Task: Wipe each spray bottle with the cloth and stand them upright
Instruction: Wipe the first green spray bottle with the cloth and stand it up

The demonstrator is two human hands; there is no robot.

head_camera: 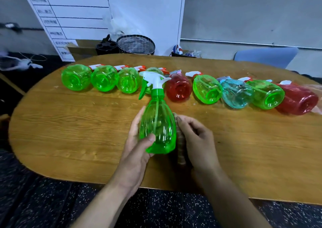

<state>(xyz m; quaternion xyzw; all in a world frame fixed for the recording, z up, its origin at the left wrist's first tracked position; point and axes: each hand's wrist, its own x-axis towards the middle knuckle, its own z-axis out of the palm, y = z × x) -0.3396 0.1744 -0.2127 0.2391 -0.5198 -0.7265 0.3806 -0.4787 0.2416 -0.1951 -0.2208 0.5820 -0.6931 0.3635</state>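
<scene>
- spray bottle (157,123), green translucent plastic with a white trigger head, is held over the near part of the wooden table (69,123); the left hand (137,144) wraps its lower body, thumb across the front, likely to steady it for wiping.
- right hand (195,137) pinches a brownish ribbed cloth (180,145) with curled fingers, pressing it against the bottle's right side.
- farther back, a row of bottles lies on its side, bases toward the person, seemingly awaiting their turn: green bottles (104,78), a red bottle (178,88), a pale blue bottle (237,94).
- beyond the table, a mesh bin (135,44).
</scene>
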